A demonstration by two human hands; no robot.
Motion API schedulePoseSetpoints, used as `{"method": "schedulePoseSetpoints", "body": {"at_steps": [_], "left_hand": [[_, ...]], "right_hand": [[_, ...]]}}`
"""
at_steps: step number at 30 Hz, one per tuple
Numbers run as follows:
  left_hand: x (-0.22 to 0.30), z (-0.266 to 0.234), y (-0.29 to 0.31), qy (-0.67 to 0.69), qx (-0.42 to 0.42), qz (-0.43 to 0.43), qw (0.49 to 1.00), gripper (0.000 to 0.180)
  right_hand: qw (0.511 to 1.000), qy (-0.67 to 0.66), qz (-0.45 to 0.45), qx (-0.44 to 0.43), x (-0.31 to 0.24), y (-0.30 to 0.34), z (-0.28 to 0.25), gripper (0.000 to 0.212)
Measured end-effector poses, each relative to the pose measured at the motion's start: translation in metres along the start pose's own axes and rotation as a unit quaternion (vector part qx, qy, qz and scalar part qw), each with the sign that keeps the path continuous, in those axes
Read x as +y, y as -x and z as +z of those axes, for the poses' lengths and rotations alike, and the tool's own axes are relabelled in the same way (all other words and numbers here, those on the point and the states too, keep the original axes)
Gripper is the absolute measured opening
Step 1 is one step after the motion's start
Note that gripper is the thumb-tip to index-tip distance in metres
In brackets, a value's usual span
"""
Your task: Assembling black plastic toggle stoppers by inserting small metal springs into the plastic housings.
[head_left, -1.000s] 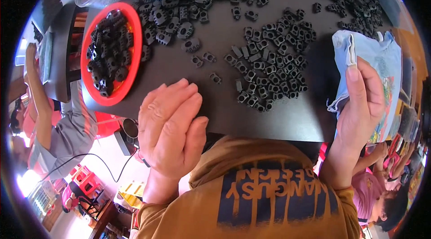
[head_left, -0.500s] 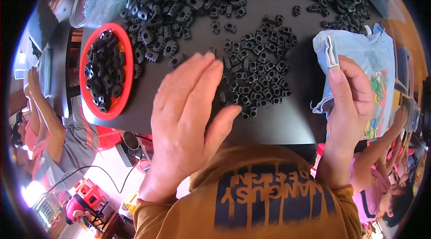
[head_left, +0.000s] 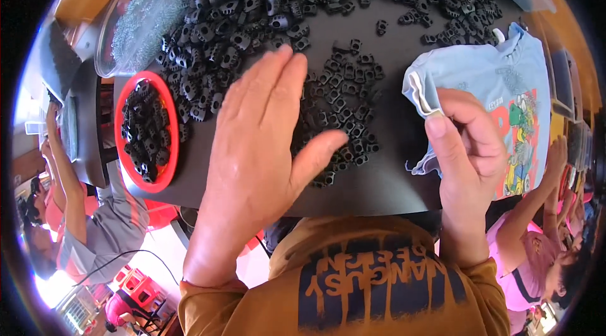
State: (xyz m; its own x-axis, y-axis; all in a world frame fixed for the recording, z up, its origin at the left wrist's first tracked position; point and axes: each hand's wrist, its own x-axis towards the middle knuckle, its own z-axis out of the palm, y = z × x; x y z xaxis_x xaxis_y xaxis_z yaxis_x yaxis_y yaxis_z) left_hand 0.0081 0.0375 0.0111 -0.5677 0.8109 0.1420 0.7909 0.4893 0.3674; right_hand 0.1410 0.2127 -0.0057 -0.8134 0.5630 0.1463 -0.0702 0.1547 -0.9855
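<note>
My left hand [head_left: 255, 127] is open and flat, palm down, fingers together and thumb apart. It hovers over or rests on the left side of a loose group of small black toothed plastic pieces [head_left: 360, 77], hiding part of it; contact cannot be told. My right hand [head_left: 470, 156] pinches the edge of a light blue printed cloth [head_left: 467, 64], which looks like a T-shirt, between thumb and fingers. The cloth lies on the right side of the dark table [head_left: 404, 191], its held corner bunched up and showing a white lining.
A large heap of larger black toothed pieces [head_left: 246, 7] covers the table's far side. At left stands a red-rimmed oval basket [head_left: 120, 127] of black pieces, with a clear tub of small metal springs [head_left: 145, 20] beyond. Co-workers [head_left: 530, 254] sit on both sides.
The whole view has shifted and turned a little. My left hand now covers more of the small pieces. My right hand keeps its pinch on the cloth.
</note>
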Motion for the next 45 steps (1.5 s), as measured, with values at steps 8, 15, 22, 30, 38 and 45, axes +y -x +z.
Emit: {"method": "schedulePoseSetpoints", "body": {"at_steps": [8, 15, 22, 30, 38, 45], "left_hand": [[-0.001, 0.008, -0.007, -0.002, 0.006, 0.035, 0.999, 0.062], [0.006, 0.0, -0.011, 0.004, 0.005, 0.021, 1.0, 0.061], [0.006, 0.0, -0.005, 0.045, -0.037, 0.037, 0.998, 0.06], [0.009, 0.004, -0.016, 0.051, -0.053, 0.054, 0.996, 0.063], [0.016, 0.016, -0.022, 0.026, -0.029, 0.09, 0.995, 0.066], [0.0, -0.005, -0.005, 0.009, -0.013, 0.025, 1.0, 0.064]], "right_hand": [[1.0, 0.013, -0.019, -0.002, 0.002, 0.0, -0.002, 0.012], [1.0, 0.016, -0.021, 0.002, 0.001, -0.001, -0.001, 0.011], [1.0, 0.002, -0.023, 0.002, 0.002, -0.003, 0.0, 0.01], [0.998, 0.025, -0.053, -0.001, 0.007, -0.003, -0.002, 0.01], [1.0, -0.018, 0.0, 0.001, -0.002, 0.001, 0.001, 0.011], [1.0, 0.014, -0.027, -0.004, 0.001, 0.001, -0.001, 0.01]]}}
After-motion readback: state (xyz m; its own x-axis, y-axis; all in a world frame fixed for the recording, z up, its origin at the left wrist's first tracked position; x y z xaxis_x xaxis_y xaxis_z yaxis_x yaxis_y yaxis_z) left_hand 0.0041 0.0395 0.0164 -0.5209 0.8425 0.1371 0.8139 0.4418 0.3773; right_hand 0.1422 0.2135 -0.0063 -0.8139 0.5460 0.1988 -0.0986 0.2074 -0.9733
